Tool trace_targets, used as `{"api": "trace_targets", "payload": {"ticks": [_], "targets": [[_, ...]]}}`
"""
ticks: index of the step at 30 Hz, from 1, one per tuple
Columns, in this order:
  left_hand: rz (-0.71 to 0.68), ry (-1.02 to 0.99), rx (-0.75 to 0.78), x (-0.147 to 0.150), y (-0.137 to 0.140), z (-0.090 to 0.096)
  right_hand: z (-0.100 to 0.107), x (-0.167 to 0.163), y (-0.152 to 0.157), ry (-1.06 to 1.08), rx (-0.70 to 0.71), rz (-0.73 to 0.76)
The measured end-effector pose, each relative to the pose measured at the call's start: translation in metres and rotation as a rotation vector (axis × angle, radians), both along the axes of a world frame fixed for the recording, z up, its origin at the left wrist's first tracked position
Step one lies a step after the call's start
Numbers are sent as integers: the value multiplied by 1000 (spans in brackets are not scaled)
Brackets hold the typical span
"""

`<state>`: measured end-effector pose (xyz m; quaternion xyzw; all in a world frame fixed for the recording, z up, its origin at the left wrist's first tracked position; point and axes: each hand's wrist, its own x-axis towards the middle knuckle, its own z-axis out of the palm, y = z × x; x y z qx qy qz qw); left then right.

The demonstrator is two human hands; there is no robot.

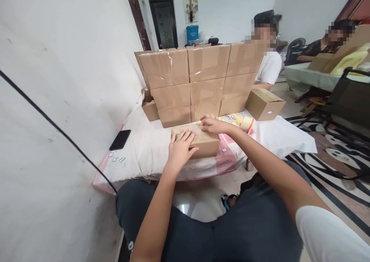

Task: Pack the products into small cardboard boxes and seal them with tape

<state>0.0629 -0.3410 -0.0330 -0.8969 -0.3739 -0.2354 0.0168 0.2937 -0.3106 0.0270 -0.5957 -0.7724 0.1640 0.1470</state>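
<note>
A small brown cardboard box [206, 150] lies on the cloth-covered table right in front of me, with shiny clear tape [194, 126] across its top. My left hand [182, 148] rests on the box's left part, its fingers spread flat and its thumb over the front edge. Over the right part of the top, my right hand [212, 125] is closed in a pinch at the clear tape. Its fingertips are small and partly hidden. Just right of that hand, a roll of tape [247, 123] with an orange edge lies on the table.
Stacked taped boxes [205, 71] form a wall behind the box. Another carton [264, 105] stands at right, and an open one [149, 107] at left. A black phone [120, 139] lies near the wall. Two people sit beyond, one [268, 67] behind the stack, another [313, 53] farther right.
</note>
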Motion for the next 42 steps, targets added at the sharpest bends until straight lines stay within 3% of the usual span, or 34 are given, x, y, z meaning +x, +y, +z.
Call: {"api": "trace_targets", "payload": {"ticks": [10,14,16,19,24,27,30,37,39,42], "targets": [[-47,53,85,-1,-6,-2,-15,-8,7,-100,89,-44],[-107,21,47,-1,-8,-2,-10,22,18,-32,349,-399],[-115,6,39,-1,-9,-2,-9,48,17,-6,383,-481],[-124,-5,36,0,-9,-3,-24,81,2,-1,195,-377],[-139,-15,29,1,-7,-4,-77,93,-35,47,-104,-132],[-120,-5,36,1,-7,-4,-97,89,-50,89,-187,-20],[-104,6,57,0,-8,-5,-105,90,-57,152,-187,32],[-107,26,139,-2,-2,-9,-113,84,-60,446,-57,-112],[-122,30,158,-5,1,-8,-115,75,-59,665,-86,-179],[-152,38,164,-9,4,-7,-116,62,-58,1096,-236,-294]]}}
